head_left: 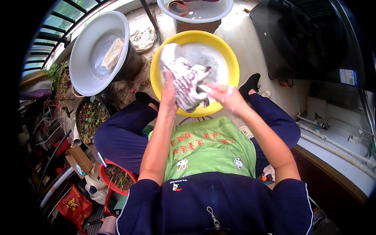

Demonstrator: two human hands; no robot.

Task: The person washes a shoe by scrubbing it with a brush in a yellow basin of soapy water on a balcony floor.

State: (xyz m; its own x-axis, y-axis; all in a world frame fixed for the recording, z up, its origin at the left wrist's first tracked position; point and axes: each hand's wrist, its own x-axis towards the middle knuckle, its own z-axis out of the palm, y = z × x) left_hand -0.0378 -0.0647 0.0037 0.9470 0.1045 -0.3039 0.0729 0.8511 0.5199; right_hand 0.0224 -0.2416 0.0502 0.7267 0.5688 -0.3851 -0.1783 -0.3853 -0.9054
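A wet, soapy bundle of white cloth with dark purple patterning (188, 82) is held up over a yellow plastic basin (234, 69). My left hand (169, 94) grips the bundle along its left side. At its right edge is my right hand (227, 97), blurred and flecked with suds, its fingers at a fold of the cloth; whether they pinch it is unclear. Foamy, whitish water (216, 58) fills the basin, which stands between my feet. A green apron (210, 152) covers my lap.
On the left, a large white basin (79, 64) leans on a dark container, holding a pale wrapped item (114, 53). Another white basin (199, 21) with water stands beyond the yellow one. Potted plants (94, 117) are at left; a black appliance (308, 44) and white pipes (337, 141) are at right.
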